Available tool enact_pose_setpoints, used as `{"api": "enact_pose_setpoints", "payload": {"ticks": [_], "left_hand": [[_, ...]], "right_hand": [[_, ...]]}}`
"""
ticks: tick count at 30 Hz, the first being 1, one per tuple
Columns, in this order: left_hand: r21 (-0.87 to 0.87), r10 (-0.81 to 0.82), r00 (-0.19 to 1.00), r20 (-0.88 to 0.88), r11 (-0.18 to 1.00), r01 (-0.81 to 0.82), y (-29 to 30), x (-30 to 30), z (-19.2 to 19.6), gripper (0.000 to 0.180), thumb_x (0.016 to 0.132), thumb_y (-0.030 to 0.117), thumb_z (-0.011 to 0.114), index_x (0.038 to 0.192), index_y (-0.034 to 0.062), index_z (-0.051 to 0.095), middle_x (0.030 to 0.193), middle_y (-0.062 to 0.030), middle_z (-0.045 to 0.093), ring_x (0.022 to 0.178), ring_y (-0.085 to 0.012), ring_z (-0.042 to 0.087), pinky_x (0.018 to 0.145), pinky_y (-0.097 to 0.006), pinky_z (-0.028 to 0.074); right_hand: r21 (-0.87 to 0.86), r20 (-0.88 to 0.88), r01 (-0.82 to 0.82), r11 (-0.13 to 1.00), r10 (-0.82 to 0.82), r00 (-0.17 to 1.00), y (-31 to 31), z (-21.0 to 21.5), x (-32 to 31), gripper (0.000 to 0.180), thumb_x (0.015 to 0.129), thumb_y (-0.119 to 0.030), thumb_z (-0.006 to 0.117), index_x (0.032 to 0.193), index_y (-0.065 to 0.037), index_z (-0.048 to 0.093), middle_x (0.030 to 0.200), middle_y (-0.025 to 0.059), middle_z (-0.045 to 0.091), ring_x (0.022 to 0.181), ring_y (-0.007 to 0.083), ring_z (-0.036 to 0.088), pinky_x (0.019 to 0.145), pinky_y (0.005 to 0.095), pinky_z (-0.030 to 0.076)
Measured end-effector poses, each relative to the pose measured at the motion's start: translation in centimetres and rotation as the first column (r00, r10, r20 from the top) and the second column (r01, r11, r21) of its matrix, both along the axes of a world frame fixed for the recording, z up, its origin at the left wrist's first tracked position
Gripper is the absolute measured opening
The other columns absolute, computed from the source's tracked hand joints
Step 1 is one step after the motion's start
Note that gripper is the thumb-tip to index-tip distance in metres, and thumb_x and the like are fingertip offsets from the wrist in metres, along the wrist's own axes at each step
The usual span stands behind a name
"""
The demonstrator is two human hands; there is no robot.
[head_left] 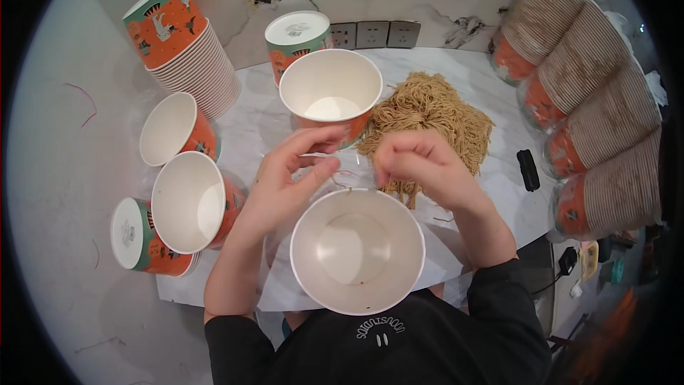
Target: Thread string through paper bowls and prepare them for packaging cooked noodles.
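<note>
The left hand [293,178] and right hand [422,167] hung apart near a paper tub [349,253].
The left one was spread beside a thin strand [343,172]; the right one was curled, and I could not tell if it held anything. The tub stood mouth up at six o'clock, maybe for easy reach. The brown string pile [445,114] lay at one o'clock, perhaps handy for the right hand.

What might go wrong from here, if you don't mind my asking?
The near paper bucket stands close to the person's torso; leaning forward might knock it. The left forearm passes beside another open bucket and could nudge it. The right hand is close to the tan noodle-like heap, which might scatter.
</note>
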State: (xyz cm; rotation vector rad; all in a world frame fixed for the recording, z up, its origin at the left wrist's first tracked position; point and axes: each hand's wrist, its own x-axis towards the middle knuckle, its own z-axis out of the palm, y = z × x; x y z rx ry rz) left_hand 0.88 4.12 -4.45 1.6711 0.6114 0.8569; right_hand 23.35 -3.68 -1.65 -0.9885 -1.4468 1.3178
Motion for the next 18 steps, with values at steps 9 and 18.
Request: {"api": "enact_pose_setpoints", "payload": {"ticks": [9, 18], "left_hand": [[-0.159, -0.177, 0.984, -0.003, 0.972, 0.174, -2.4, -1.0, 1.5, 0.028, 0.087, 0.003, 0.073, 0.115, -0.0003, 0.07, 0.093, -0.005, 0.074, 0.084, -0.0068, 0.066, 0.074, -0.022, 0.051], [-0.098, -0.099, 0.974, -0.202, 0.992, 0.081, -1.8, -3.5, 4.3, 0.013, 0.088, 0.004, 0.073, 0.099, -0.0034, 0.074, 0.088, -0.0038, 0.073, 0.081, -0.0058, 0.064, 0.075, -0.022, 0.05]], "right_hand": [[0.142, 0.192, -0.034, 0.989, 0.006, 0.981, -1.1, 0.9, -0.8, 0.015, 0.093, -0.01, 0.061, 0.082, -0.001, 0.067, 0.074, 0.0001, 0.057, 0.072, 0.0077, 0.051, 0.063, 0.0248, 0.038], [0.372, 0.346, 0.044, 0.927, -0.182, 0.92, -1.3, 1.9, 0.2, 0.008, 0.084, -0.004, 0.074, 0.09, -0.001, 0.075, 0.073, 0.0006, 0.058, 0.068, 0.0091, 0.048, 0.059, 0.0258, 0.036]]}}
